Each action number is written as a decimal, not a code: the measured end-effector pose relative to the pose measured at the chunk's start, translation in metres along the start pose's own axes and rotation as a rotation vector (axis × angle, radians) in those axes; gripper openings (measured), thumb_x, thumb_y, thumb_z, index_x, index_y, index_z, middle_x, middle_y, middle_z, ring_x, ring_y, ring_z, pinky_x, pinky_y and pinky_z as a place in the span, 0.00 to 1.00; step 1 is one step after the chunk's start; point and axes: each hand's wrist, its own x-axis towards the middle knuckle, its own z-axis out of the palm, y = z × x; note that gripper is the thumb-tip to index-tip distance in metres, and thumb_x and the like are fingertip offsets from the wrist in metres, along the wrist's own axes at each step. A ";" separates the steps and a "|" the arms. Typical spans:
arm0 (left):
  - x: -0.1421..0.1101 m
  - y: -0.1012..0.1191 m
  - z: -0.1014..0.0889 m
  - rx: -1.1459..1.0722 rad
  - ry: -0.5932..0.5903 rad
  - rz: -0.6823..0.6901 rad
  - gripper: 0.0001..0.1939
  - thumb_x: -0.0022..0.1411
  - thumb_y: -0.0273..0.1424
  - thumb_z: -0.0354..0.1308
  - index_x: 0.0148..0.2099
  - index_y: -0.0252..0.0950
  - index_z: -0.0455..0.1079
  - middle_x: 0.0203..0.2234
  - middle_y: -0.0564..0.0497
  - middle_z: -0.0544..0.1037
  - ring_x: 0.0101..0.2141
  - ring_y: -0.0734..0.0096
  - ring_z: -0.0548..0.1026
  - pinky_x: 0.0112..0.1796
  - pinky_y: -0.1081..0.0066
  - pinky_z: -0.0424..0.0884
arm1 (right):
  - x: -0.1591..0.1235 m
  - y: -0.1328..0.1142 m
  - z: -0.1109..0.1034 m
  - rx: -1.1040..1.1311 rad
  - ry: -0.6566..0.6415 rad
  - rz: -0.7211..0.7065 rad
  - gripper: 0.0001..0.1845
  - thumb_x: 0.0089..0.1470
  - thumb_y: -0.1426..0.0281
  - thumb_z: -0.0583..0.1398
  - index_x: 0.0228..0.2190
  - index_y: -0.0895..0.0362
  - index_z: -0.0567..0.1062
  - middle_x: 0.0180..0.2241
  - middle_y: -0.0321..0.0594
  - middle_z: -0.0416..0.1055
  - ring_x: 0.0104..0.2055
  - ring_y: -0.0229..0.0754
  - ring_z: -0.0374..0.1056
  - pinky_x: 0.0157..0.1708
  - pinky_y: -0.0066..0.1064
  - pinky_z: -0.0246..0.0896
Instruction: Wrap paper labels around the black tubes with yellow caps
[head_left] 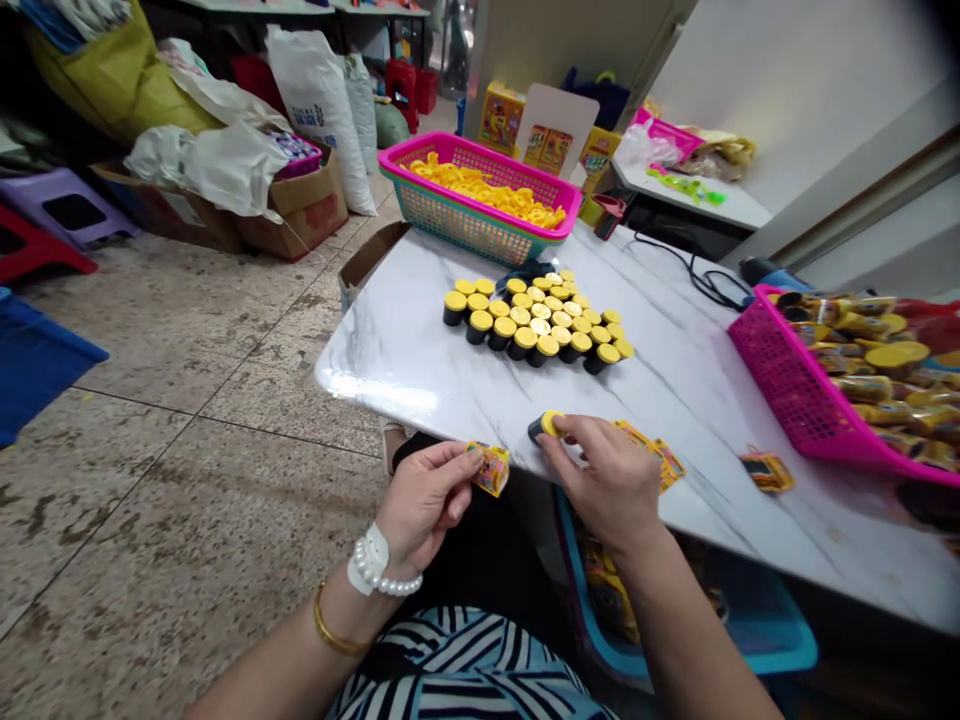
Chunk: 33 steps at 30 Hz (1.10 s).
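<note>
Between the thumb and fingers of my left hand (pixel 431 490) is a small yellow printed wrapper sleeve (pixel 491 468), held just off the table's front edge. My right hand (pixel 607 475) pinches the yellow lid of a small dark tub (pixel 541 427), which is tilted over the tabletop near that edge. Farther back stands a cluster of several dark tubs with yellow lids (pixel 540 326), close together. Beside and partly behind my right hand lie yellow printed wrappers (pixel 670 463). Another wrapper (pixel 766 470) with a dark middle rests farther right.
A pink and teal basket (pixel 480 235) of yellow pieces stands at the table's far end. To the right is a pink basket (pixel 795 390) full of wrapped tubs. A blue bin (pixel 776 650) sits below the table edge. A black cable (pixel 694 262) curls across the marble-patterned table (pixel 420 330).
</note>
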 end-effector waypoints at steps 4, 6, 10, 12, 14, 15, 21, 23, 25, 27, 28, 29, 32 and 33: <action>0.005 0.003 0.005 -0.066 0.005 -0.009 0.17 0.47 0.36 0.73 0.30 0.28 0.72 0.21 0.53 0.74 0.12 0.91 0.56 0.14 0.82 0.43 | -0.003 0.000 0.006 -0.009 0.022 -0.041 0.03 0.60 0.69 0.62 0.36 0.55 0.77 0.36 0.42 0.79 0.36 0.41 0.75 0.34 0.30 0.65; 0.007 0.006 0.010 -0.114 -0.010 -0.018 0.17 0.47 0.35 0.73 0.31 0.29 0.73 0.20 0.55 0.72 0.13 0.90 0.57 0.14 0.83 0.43 | -0.005 0.000 0.008 -0.009 0.021 -0.031 0.04 0.60 0.68 0.62 0.37 0.55 0.77 0.37 0.43 0.79 0.37 0.42 0.74 0.35 0.31 0.66; 0.005 0.010 0.016 -0.164 -0.040 -0.058 0.16 0.46 0.31 0.74 0.34 0.29 0.73 0.23 0.54 0.73 0.15 0.90 0.58 0.13 0.85 0.44 | -0.004 0.000 0.007 0.138 0.002 0.043 0.06 0.60 0.66 0.62 0.35 0.55 0.77 0.37 0.44 0.78 0.38 0.44 0.74 0.39 0.35 0.69; 0.003 0.009 0.015 -0.158 -0.035 -0.059 0.15 0.47 0.29 0.73 0.34 0.29 0.73 0.25 0.54 0.74 0.15 0.91 0.58 0.13 0.86 0.44 | -0.005 -0.003 0.002 0.337 -0.001 0.176 0.06 0.57 0.65 0.64 0.35 0.55 0.77 0.35 0.42 0.78 0.33 0.42 0.73 0.35 0.35 0.71; 0.001 0.007 0.012 -0.152 -0.024 -0.047 0.13 0.48 0.27 0.73 0.34 0.28 0.73 0.24 0.53 0.74 0.15 0.91 0.58 0.13 0.86 0.44 | -0.009 -0.009 -0.005 0.651 -0.001 0.373 0.11 0.54 0.64 0.66 0.39 0.55 0.77 0.35 0.40 0.77 0.31 0.40 0.73 0.32 0.34 0.73; 0.001 0.005 0.011 -0.152 -0.020 -0.041 0.13 0.49 0.27 0.72 0.34 0.28 0.73 0.24 0.53 0.74 0.15 0.91 0.58 0.13 0.86 0.44 | -0.013 -0.013 -0.008 0.824 -0.002 0.472 0.15 0.53 0.64 0.67 0.43 0.55 0.76 0.37 0.40 0.77 0.33 0.41 0.74 0.32 0.34 0.74; 0.000 -0.006 0.014 -0.171 -0.067 -0.046 0.13 0.49 0.28 0.72 0.35 0.27 0.74 0.25 0.53 0.73 0.15 0.91 0.60 0.13 0.86 0.46 | -0.031 -0.031 -0.011 1.351 -0.084 0.759 0.17 0.50 0.63 0.69 0.42 0.55 0.78 0.38 0.41 0.78 0.34 0.43 0.76 0.34 0.37 0.77; -0.001 -0.007 0.017 -0.193 -0.107 -0.054 0.14 0.49 0.28 0.72 0.36 0.27 0.74 0.26 0.52 0.74 0.15 0.91 0.59 0.13 0.86 0.45 | -0.034 -0.031 -0.009 1.327 -0.074 0.785 0.16 0.48 0.64 0.70 0.40 0.55 0.78 0.36 0.40 0.78 0.35 0.43 0.76 0.35 0.35 0.76; -0.001 -0.007 0.017 -0.231 -0.118 -0.062 0.13 0.49 0.29 0.72 0.34 0.27 0.73 0.25 0.54 0.72 0.15 0.91 0.58 0.12 0.86 0.45 | -0.035 -0.030 -0.008 1.236 -0.029 0.808 0.15 0.48 0.65 0.70 0.39 0.55 0.78 0.35 0.39 0.78 0.36 0.41 0.75 0.37 0.33 0.75; -0.001 -0.007 0.017 -0.252 -0.109 -0.075 0.13 0.50 0.30 0.71 0.33 0.28 0.72 0.23 0.54 0.71 0.15 0.90 0.58 0.12 0.86 0.44 | -0.036 -0.031 -0.010 1.154 -0.018 0.809 0.14 0.48 0.66 0.70 0.38 0.55 0.78 0.35 0.39 0.79 0.37 0.41 0.75 0.39 0.33 0.74; 0.000 -0.008 0.017 -0.250 -0.104 -0.079 0.13 0.50 0.30 0.70 0.32 0.28 0.72 0.23 0.54 0.71 0.14 0.90 0.58 0.12 0.85 0.44 | -0.035 -0.032 -0.011 1.138 -0.038 0.796 0.14 0.49 0.66 0.69 0.38 0.55 0.77 0.37 0.41 0.79 0.38 0.41 0.76 0.40 0.33 0.74; 0.000 -0.008 0.016 -0.241 -0.104 -0.083 0.13 0.51 0.31 0.70 0.32 0.28 0.72 0.23 0.54 0.71 0.14 0.90 0.58 0.12 0.85 0.43 | -0.035 -0.033 -0.013 1.140 -0.064 0.775 0.14 0.50 0.66 0.69 0.39 0.55 0.77 0.39 0.42 0.80 0.40 0.42 0.76 0.41 0.34 0.74; 0.002 -0.009 0.015 -0.207 -0.112 -0.078 0.14 0.51 0.33 0.70 0.31 0.28 0.72 0.21 0.54 0.70 0.14 0.90 0.57 0.12 0.84 0.43 | -0.036 -0.039 -0.015 1.184 -0.106 0.717 0.12 0.52 0.67 0.67 0.39 0.55 0.74 0.44 0.45 0.80 0.44 0.44 0.77 0.45 0.35 0.73; 0.001 -0.010 0.015 -0.194 -0.111 -0.069 0.14 0.50 0.34 0.70 0.31 0.28 0.72 0.20 0.55 0.69 0.14 0.89 0.56 0.13 0.83 0.42 | -0.036 -0.040 -0.014 1.187 -0.094 0.706 0.12 0.53 0.67 0.67 0.38 0.54 0.73 0.43 0.44 0.80 0.43 0.43 0.77 0.44 0.34 0.73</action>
